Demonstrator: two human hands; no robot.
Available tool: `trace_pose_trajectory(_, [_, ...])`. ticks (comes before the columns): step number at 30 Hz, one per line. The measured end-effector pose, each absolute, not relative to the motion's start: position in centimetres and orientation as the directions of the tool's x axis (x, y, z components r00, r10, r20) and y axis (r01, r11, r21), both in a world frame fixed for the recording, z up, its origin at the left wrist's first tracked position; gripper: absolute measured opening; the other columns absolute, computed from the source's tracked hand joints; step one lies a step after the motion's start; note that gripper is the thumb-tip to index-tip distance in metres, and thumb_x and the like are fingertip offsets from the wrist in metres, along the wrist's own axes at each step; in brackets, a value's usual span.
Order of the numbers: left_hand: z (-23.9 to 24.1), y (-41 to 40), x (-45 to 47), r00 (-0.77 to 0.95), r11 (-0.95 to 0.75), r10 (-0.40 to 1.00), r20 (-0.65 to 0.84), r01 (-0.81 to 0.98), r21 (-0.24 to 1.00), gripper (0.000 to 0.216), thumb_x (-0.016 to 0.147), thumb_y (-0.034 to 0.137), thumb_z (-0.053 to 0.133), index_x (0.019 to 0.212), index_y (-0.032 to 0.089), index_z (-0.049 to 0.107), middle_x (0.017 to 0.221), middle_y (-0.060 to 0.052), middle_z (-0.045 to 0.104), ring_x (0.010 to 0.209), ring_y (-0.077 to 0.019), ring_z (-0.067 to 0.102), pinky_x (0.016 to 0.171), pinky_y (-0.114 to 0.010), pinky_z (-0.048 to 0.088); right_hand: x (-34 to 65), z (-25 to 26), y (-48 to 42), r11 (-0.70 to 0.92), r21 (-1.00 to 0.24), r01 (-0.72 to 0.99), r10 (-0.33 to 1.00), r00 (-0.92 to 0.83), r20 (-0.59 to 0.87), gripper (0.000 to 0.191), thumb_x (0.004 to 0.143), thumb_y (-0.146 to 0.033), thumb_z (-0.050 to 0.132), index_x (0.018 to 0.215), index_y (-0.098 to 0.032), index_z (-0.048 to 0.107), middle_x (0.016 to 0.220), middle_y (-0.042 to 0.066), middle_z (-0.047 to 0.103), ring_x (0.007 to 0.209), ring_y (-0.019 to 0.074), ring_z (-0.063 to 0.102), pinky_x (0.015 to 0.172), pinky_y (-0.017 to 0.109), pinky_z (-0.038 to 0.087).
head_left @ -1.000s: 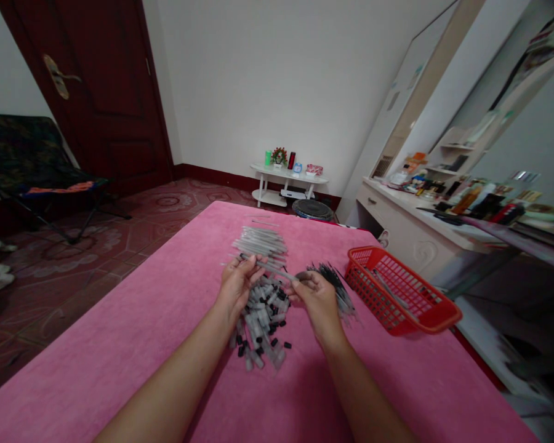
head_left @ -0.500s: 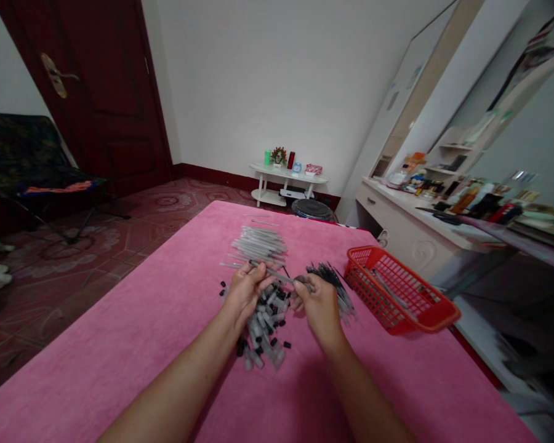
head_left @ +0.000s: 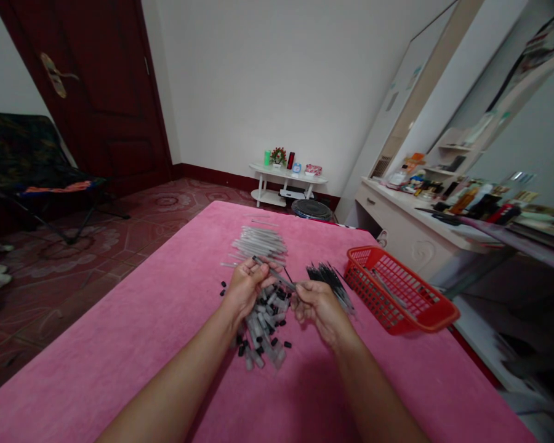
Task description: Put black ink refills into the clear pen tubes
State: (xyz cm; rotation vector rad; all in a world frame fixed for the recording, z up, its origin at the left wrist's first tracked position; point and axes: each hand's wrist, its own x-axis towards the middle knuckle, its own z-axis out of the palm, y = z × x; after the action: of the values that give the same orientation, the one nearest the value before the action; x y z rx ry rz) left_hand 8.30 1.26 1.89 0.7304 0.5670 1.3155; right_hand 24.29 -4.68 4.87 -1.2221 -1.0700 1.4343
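My left hand [head_left: 244,285] and my right hand [head_left: 317,306] hold a slim, translucent pen [head_left: 282,280] between them, sloping down to the right. The left fingers are closed around its upper, dark-tipped end. At its lower end, the right thumb and fingers pinch it. Beneath the hands lies a heap of clear caps and small black plugs [head_left: 265,323]. Just beyond my left hand is a stack of clear pen barrels [head_left: 261,242]. Thin, dark-tipped pen refills [head_left: 330,283] lie in a bunch beyond my right hand.
A red plastic basket [head_left: 436,323] holding a few slim pieces stands to the right on the pink-covered table [head_left: 133,332]. Past it is a dresser [head_left: 392,215] crowded with bottles. A folding chair [head_left: 32,160] is at far left, and a low white stand [head_left: 289,174] by the wall.
The pen slopes more steeply now. My right hand has turned slightly, showing more of its curled fingers, while my left hand has barely shifted.
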Motion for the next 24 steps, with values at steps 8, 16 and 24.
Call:
trace_pose_trajectory(8, [1.9, 1.8, 8.3, 0.083, 0.06, 0.997, -0.007, -0.657, 0.751, 0.027, 0.063, 0.021, 0.077, 0.082, 0.013, 0.06, 0.081, -0.007, 0.07, 0.076, -0.0193, 0.069, 0.063, -0.025, 0.056, 24.6, 6.1, -4.7, -0.071, -0.997, 0.015, 0.996, -0.045, -0.071, 0.039, 0.069, -0.045, 0.065, 0.093, -0.015, 0.056, 0.063, 0.001, 0.064, 0.047, 0.0123, 0.06, 0.043, 0.02, 0.046])
trace_pose_trajectory(16, [1.5, 2.3, 8.0, 0.038, 0.045, 0.999, -0.026, -0.666, 0.745, 0.025, 0.065, 0.02, 0.075, 0.082, 0.013, 0.058, 0.083, -0.007, 0.07, 0.079, -0.0188, 0.069, 0.065, -0.025, 0.057, 25.4, 5.5, -4.0, 0.087, -0.937, 0.338, 0.988, 0.093, 0.125, 0.014, 0.07, -0.03, 0.06, 0.072, -0.016, 0.06, 0.058, -0.001, 0.06, 0.047, 0.0118, 0.057, 0.045, 0.021, 0.044])
trace_pose_trajectory(24, [1.5, 1.8, 7.9, 0.066, 0.051, 0.998, -0.01, -0.664, 0.746, 0.03, 0.062, 0.021, 0.077, 0.083, 0.015, 0.056, 0.079, -0.005, 0.069, 0.077, -0.0189, 0.069, 0.061, -0.023, 0.055, 24.3, 4.8, -4.6, -0.032, -0.972, 0.233, 0.99, 0.138, 0.0, 0.014, 0.066, -0.03, 0.057, 0.064, -0.016, 0.057, 0.046, -0.003, 0.052, 0.034, 0.0095, 0.044, 0.033, 0.021, 0.037])
